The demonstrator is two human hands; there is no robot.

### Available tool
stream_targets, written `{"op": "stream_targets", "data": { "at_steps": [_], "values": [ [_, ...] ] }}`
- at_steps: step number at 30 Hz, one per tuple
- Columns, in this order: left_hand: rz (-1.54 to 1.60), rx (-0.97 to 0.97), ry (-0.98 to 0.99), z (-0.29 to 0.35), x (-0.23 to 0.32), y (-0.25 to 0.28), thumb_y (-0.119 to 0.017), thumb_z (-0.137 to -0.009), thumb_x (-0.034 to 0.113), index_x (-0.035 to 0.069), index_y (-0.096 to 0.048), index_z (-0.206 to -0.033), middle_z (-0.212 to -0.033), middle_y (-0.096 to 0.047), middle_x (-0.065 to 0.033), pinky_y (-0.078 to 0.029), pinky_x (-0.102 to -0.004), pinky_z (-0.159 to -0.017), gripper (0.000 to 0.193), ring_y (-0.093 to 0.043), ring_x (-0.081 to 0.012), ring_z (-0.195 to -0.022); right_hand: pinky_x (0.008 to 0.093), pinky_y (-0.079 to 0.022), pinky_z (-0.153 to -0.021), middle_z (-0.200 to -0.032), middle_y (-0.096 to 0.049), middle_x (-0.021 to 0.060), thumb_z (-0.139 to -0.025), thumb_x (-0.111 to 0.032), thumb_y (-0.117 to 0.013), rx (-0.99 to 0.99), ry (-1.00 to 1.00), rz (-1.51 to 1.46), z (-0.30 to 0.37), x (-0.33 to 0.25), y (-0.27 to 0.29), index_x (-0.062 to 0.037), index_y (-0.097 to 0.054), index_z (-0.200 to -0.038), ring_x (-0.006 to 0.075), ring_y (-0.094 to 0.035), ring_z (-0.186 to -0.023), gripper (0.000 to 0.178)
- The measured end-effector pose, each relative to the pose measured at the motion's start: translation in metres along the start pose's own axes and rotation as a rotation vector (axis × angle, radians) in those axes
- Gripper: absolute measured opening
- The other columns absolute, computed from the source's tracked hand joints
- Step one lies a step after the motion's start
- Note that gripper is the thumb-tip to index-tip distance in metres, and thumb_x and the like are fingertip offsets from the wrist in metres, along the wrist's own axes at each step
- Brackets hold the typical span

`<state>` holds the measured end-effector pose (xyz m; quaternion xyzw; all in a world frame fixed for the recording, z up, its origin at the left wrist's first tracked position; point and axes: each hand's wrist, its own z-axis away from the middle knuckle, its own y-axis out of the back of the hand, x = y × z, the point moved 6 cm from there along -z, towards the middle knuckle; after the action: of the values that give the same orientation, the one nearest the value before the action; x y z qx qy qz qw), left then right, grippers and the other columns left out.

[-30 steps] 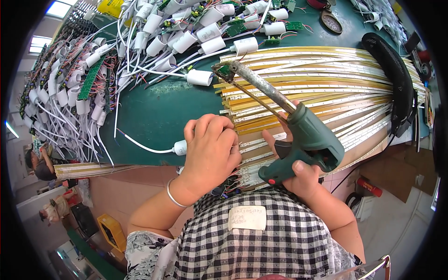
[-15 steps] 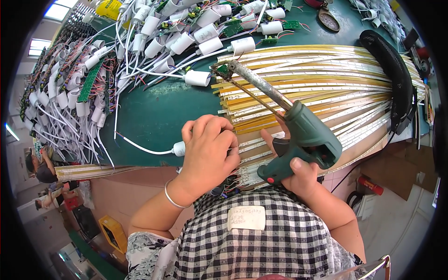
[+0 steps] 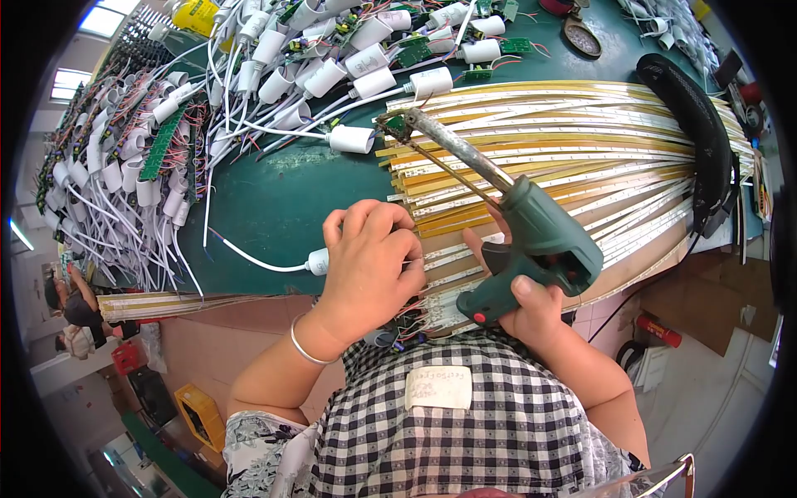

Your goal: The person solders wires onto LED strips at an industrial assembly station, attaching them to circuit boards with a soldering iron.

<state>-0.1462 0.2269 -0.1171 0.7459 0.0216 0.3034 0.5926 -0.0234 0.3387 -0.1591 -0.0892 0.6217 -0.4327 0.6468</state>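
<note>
My left hand (image 3: 372, 261) is closed, palm down, near the table's front edge. From under it a white cylindrical housing (image 3: 318, 261) pokes out on the left, and a white cable (image 3: 264, 264) with a bare end runs off it. The fingers hide the rest of the housing. In my right hand (image 3: 538, 314) is a dark green soldering gun (image 3: 550, 236), held by its handle. Its long metal barrel points up and left, and the darkened tip is over the table beyond my left hand. Small wired parts (image 3: 407, 324) show just below the left fingers.
White and yellow LED strips (image 3: 581, 149) fan across the table (image 3: 274, 187) on the right, under a black curved bundle (image 3: 693, 141). White housings with green boards (image 3: 332, 75) pile up at the back and left. A small round tin (image 3: 581, 39) stands at the back right.
The soldering gun's body has shifted slightly left. My left hand has moved up a touch, still on the white housing.
</note>
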Motion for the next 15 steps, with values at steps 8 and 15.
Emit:
{"op": "stream_targets", "data": {
  "at_steps": [8, 15],
  "values": [
    [0.001, 0.009, 0.014, 0.000, -0.002, -0.003, -0.067, -0.065, 0.010, 0.012, -0.058, -0.065, -0.098, -0.051, -0.0004, -0.028, -0.0447, -0.091, 0.010, -0.046, -0.0236, -0.104, 0.0496, -0.040, -0.104, -0.132, -0.048, 0.0192, -0.079, -0.029, -0.066, 0.031, 0.061, -0.010, 0.014, -0.015, -0.001, -0.0076, -0.027, -0.146, 0.0254, -0.051, -0.121, 0.081],
    [0.032, 0.005, -0.003, 0.001, -0.004, -0.003, -0.067, -0.063, 0.008, 0.012, -0.056, -0.066, -0.100, -0.051, -0.0014, -0.028, -0.0443, -0.093, 0.013, -0.046, -0.0249, -0.107, 0.0273, -0.050, -0.068, -0.076, -0.064, 0.0075, -0.087, -0.025, -0.056, -0.078, 0.108, 0.665, 0.070, -0.047, 0.030, 0.0025, -0.054, -0.119, 0.0152, -0.063, -0.069, 0.042]
  ]
}}
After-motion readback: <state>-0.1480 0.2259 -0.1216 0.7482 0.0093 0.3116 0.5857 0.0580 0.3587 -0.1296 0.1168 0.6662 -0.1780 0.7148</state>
